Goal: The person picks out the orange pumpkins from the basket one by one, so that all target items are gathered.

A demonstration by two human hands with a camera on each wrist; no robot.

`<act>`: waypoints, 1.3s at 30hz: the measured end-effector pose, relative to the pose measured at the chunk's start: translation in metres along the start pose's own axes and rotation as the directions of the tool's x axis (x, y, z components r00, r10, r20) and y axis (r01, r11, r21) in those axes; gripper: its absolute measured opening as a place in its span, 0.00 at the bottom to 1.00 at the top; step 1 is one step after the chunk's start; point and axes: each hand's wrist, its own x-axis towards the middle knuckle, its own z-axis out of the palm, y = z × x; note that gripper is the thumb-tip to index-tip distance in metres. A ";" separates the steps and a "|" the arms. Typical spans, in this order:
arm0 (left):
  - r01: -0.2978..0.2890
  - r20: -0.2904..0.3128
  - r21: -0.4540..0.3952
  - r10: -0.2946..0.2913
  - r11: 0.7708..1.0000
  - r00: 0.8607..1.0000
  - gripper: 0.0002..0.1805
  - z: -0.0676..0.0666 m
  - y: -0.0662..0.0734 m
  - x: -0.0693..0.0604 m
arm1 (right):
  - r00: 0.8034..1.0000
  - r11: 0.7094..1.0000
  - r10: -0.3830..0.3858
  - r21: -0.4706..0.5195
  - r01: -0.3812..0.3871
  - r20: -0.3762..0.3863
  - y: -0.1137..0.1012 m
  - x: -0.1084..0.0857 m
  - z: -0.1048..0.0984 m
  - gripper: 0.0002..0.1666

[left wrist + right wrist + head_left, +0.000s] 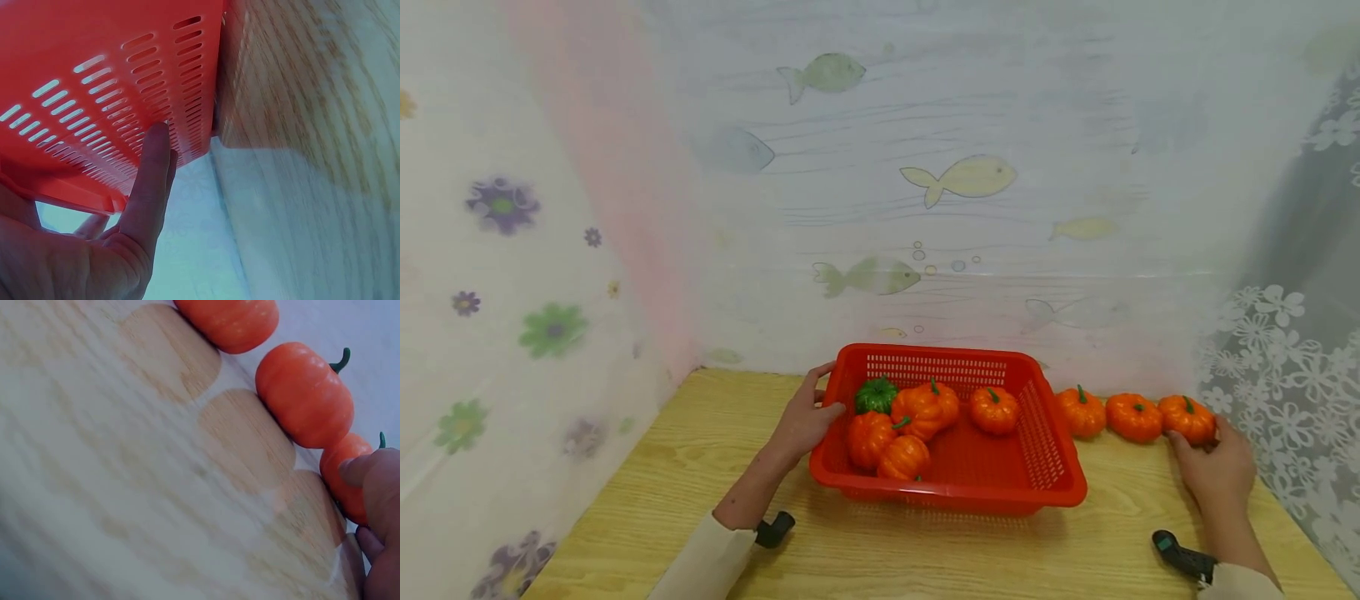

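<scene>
A red plastic basket with slotted walls stands mid-table, holding a small green pumpkin and several orange pumpkins. My left hand grips its left rim, thumb over the edge; in the left wrist view fingers lie along the slotted outer wall. To the basket's right, three orange pumpkins stand in a row: one beside the basket, a middle one and an end one. My right hand holds the end pumpkin between thumb and fingers; its far side is partly hidden.
The wood-grain table meets a wall sheet printed with fish at the back. A flower-printed sheet hangs at the left, and a lacy white curtain borders the right edge. Black wrist devices are worn on both arms.
</scene>
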 end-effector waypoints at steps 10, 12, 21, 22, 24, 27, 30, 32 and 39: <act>0.000 0.002 0.002 0.000 1.000 1.000 0.37 0.000 0.001 -0.003 | 0.994 0.991 0.076 0.115 -0.067 -0.078 -0.004 -0.008 -0.002 0.46; 0.004 -0.001 0.006 -0.004 1.000 1.000 0.38 0.000 0.002 -0.004 | 0.985 0.990 0.069 0.130 -0.049 -0.158 -0.006 -0.012 -0.001 0.41; 0.002 -0.001 0.005 -0.002 1.000 1.000 0.37 0.001 0.003 -0.005 | 0.899 0.982 -0.038 0.152 0.115 -0.436 -0.033 -0.014 -0.006 0.24; 0.005 -0.001 0.003 -0.005 1.000 1.000 0.37 0.001 0.003 -0.005 | 0.891 0.980 -0.049 0.152 0.132 -0.452 -0.037 -0.014 -0.007 0.23; 0.004 0.000 0.002 -0.004 1.000 1.000 0.37 0.002 0.003 -0.005 | 0.883 0.975 -0.074 0.153 0.162 -0.464 -0.045 -0.013 -0.010 0.22; 0.002 0.000 0.003 -0.002 1.000 1.000 0.38 0.002 0.003 -0.004 | 0.889 0.970 -0.106 0.148 0.190 -0.446 -0.059 -0.015 -0.014 0.22; 0.004 -0.003 0.005 -0.004 1.000 1.000 0.38 0.002 0.003 -0.003 | 0.908 0.970 -0.119 0.150 0.194 -0.402 -0.073 -0.017 -0.018 0.24; 0.006 -0.006 0.003 -0.006 1.000 1.000 0.38 0.001 0.003 -0.003 | 0.919 0.964 -0.136 0.163 0.208 -0.370 -0.083 -0.019 -0.020 0.25; 0.003 0.000 -0.009 -0.003 1.000 1.000 0.38 -0.001 0.005 -0.004 | 0.939 0.951 -0.220 0.156 0.266 -0.263 -0.113 -0.026 -0.026 0.26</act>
